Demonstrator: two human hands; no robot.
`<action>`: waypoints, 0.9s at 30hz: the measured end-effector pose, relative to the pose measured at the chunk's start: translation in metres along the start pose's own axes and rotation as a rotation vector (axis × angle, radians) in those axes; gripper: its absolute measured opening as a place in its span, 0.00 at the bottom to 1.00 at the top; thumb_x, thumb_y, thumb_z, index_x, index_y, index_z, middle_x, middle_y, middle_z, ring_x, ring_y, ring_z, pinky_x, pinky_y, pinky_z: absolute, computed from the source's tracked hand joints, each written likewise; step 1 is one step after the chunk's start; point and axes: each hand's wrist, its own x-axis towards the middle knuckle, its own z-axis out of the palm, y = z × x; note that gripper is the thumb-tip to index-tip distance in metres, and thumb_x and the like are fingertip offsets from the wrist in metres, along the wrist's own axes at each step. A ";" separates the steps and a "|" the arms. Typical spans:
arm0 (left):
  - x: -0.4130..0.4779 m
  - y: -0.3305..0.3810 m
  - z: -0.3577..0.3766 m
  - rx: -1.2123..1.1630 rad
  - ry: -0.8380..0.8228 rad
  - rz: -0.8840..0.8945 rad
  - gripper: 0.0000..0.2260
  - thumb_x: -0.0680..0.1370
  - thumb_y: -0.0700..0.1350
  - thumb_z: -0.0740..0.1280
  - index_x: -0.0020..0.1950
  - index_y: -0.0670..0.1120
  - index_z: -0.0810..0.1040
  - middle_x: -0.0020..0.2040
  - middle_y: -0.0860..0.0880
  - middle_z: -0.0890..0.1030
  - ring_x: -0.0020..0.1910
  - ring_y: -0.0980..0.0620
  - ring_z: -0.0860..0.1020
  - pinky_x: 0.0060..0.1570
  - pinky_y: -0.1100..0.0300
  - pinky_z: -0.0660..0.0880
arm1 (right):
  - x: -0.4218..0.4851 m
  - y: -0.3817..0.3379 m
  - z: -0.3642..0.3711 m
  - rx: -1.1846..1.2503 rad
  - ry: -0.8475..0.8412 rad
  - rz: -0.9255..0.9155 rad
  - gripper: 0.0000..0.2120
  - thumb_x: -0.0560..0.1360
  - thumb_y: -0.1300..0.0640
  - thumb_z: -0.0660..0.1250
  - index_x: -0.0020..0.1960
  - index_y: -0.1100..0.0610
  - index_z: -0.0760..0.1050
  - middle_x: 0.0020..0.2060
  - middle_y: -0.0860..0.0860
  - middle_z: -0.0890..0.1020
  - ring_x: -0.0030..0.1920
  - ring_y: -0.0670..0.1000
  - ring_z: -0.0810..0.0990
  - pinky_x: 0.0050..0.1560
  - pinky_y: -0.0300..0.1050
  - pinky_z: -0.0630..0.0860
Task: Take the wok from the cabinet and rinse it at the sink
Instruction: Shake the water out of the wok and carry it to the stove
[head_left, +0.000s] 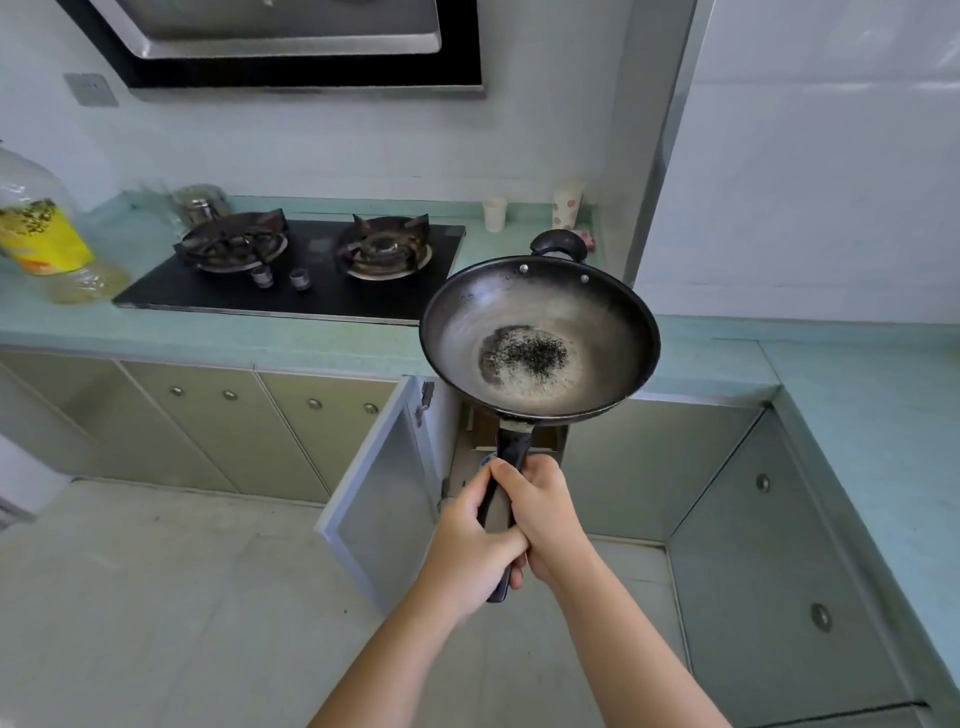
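A dark metal wok (540, 332) with a worn grey bowl and a blackened patch at its bottom hangs level in the air, in front of the counter edge. Both my hands grip its long black handle: my left hand (470, 540) wraps the lower part, my right hand (540, 512) sits just above and beside it. A small loop handle sticks out at the wok's far rim. Below the wok the cabinet (467, 457) stands with its door (384, 493) swung out to the left. No sink is in view.
A black two-burner gas hob (306, 265) lies on the green counter (857, 395), which turns along the right wall. A large oil bottle (47, 228) stands at far left, and two paper cups (567, 203) at the back. A range hood hangs above.
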 end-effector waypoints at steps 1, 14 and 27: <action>0.008 0.001 -0.002 0.000 0.003 -0.002 0.26 0.63 0.41 0.61 0.42 0.75 0.73 0.27 0.44 0.76 0.19 0.50 0.69 0.23 0.62 0.66 | 0.008 0.000 0.002 0.005 0.002 0.008 0.10 0.75 0.59 0.63 0.49 0.66 0.69 0.37 0.58 0.71 0.37 0.56 0.72 0.36 0.48 0.68; 0.145 0.002 -0.089 0.024 -0.113 -0.066 0.24 0.64 0.41 0.60 0.49 0.68 0.74 0.28 0.44 0.76 0.20 0.49 0.70 0.26 0.58 0.66 | 0.129 -0.016 0.085 -0.037 0.109 0.067 0.09 0.76 0.57 0.63 0.45 0.61 0.66 0.34 0.54 0.69 0.35 0.53 0.73 0.32 0.43 0.68; 0.286 0.016 -0.166 0.077 -0.340 -0.051 0.22 0.63 0.40 0.60 0.47 0.64 0.76 0.25 0.51 0.77 0.21 0.50 0.71 0.23 0.61 0.68 | 0.241 -0.047 0.158 -0.034 0.273 0.058 0.15 0.76 0.60 0.61 0.33 0.58 0.62 0.25 0.52 0.65 0.23 0.48 0.68 0.22 0.38 0.65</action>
